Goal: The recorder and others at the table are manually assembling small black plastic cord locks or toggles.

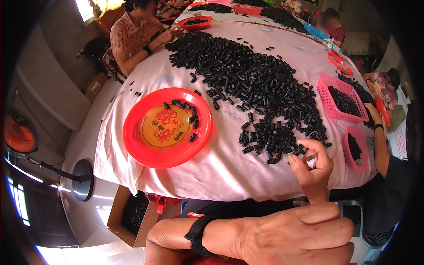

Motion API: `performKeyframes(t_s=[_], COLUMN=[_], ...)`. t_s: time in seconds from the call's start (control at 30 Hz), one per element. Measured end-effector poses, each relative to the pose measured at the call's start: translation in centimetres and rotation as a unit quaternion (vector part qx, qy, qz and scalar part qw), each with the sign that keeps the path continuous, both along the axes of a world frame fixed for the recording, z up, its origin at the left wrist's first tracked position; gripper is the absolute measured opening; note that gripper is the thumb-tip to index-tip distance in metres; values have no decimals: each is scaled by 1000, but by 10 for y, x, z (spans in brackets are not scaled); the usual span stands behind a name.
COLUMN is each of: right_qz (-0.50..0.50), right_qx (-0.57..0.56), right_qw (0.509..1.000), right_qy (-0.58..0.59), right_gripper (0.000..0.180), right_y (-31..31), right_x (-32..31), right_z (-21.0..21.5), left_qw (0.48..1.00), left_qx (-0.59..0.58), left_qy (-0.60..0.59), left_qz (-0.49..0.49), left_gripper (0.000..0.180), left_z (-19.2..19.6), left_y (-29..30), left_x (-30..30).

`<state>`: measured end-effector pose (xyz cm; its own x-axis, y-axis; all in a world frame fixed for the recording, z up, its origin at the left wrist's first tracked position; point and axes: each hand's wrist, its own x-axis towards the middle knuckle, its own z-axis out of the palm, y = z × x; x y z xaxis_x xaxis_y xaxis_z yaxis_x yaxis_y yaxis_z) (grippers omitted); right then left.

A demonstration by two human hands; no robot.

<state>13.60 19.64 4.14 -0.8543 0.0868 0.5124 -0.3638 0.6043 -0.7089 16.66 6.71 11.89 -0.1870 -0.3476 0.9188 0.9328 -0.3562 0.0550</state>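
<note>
My right hand [311, 170] is at the near edge of a large heap of small black ribbed plastic cylinders [247, 79]. Its thumb and forefinger pinch one or more of these black pieces, and a whitish, shiny thing [312, 162] shows inside the curled fingers. Closer to me, my left hand [304, 234] is seen from its back, with a black band on the wrist. Its fingers are curled under, and whatever they hold is hidden. A red round tray [132, 132] with a yellow printed centre lies left of the heap, several black pieces along its right side.
Pink baskets [342, 115] of black pieces stand at the right, near another person's arm [380, 137]. A person [132, 39] works at the far left beside a red bowl [194, 27]. Below the table's edge sits a cardboard box [115, 216]; a fan [22, 137] stands left.
</note>
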Motion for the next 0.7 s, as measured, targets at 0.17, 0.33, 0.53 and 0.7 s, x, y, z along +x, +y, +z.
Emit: performKeyframes(t_s=[0.17,0.33,0.53,0.7], right_qz=[3,11,19,-18], right_qx=[-24,-8,-7,-33], right_qw=[1000,1000,1000,999], right_qy=[-9,-6,3,-2], right_gripper=[36,36,36,37], right_y=[-2,-2,-1,3], right_x=[1,0,-5,9], right_z=[0,-2,-2,6], left_qw=[999,1000,998,955], left_qx=[-35,11,-33,-265], left_qy=[23,18,44,-125], left_qz=[-7,14,16,-53], left_gripper=[7,5,10,23], left_z=[1,-1,-1,-1], left_y=[2,11,6,-5], left_x=[2,0,-10,12])
